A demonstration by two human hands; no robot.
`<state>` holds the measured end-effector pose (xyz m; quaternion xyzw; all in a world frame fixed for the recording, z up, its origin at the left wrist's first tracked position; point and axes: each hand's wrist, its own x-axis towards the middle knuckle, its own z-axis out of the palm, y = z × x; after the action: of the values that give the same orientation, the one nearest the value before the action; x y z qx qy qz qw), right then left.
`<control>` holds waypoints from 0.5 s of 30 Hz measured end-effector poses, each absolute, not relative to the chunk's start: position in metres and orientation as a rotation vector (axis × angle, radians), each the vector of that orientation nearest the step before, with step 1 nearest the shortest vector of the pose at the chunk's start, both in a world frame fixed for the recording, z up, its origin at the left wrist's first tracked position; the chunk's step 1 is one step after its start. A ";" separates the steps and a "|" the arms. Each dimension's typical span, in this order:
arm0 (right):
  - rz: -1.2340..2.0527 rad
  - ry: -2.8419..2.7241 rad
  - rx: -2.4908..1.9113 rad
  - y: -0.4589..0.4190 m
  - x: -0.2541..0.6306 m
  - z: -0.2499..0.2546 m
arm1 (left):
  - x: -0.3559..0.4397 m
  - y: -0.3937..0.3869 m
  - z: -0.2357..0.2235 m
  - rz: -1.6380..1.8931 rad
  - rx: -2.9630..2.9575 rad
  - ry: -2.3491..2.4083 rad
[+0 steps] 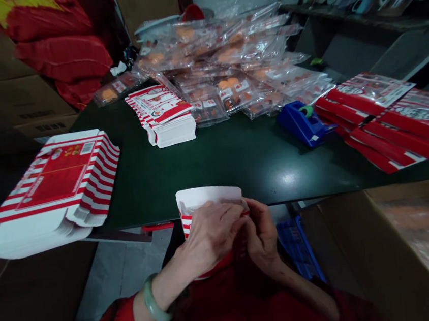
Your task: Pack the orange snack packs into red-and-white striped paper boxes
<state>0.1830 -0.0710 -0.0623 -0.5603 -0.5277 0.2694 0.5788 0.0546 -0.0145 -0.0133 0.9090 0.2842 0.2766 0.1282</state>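
Observation:
A small red-and-white striped carton [209, 195] with a white flap raised stands at the table's near edge, over my lap. My left hand [211, 235] lies across its front and top, fingers bent together at the opening and hiding much of it. On the carton's right side, my right hand [261, 234] pinches the edge with thumb and fingers. Clear plastic shows just inside the opening; what it belongs to is hidden. Between the hands and the back of the table lies a stack of striped cards [167, 114].
On the green table [218, 165] sit flat striped cartons [59, 177] at left, a blue tape dispenser [302, 123], and red packages [390, 116] at right. Clear bags with orange items [227, 62] pile up behind. An open cardboard box [362, 257] stands right, near a blue crate [300, 248].

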 end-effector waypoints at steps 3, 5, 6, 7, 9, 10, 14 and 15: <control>0.616 -1.267 -1.327 -0.072 0.185 -0.059 | 0.062 -0.008 -0.008 0.723 2.791 0.788; 0.643 -1.314 -1.310 -0.071 0.189 -0.058 | 0.068 -0.006 -0.002 0.689 2.886 0.787; 0.660 -1.335 -1.273 -0.070 0.192 -0.058 | 0.070 -0.006 0.002 0.672 2.919 0.801; 0.674 -1.345 -1.218 -0.070 0.195 -0.058 | 0.070 -0.008 0.006 0.665 2.946 0.818; 0.680 -1.311 -1.108 -0.069 0.201 -0.061 | 0.064 -0.014 0.013 0.745 2.958 0.863; 0.687 -1.279 -1.080 -0.068 0.203 -0.063 | 0.057 -0.018 0.014 0.875 2.927 0.931; 0.925 -1.055 -1.074 -0.069 0.205 -0.073 | 0.022 -0.037 0.001 1.433 2.335 1.448; 1.042 -0.965 -1.039 -0.069 0.204 -0.076 | 0.015 -0.041 -0.006 1.409 2.180 1.438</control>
<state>0.2036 -0.0691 -0.0761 -0.4552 -0.4227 0.4562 0.6373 0.0155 -0.0410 -0.0058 0.7318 0.4828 0.4730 0.0872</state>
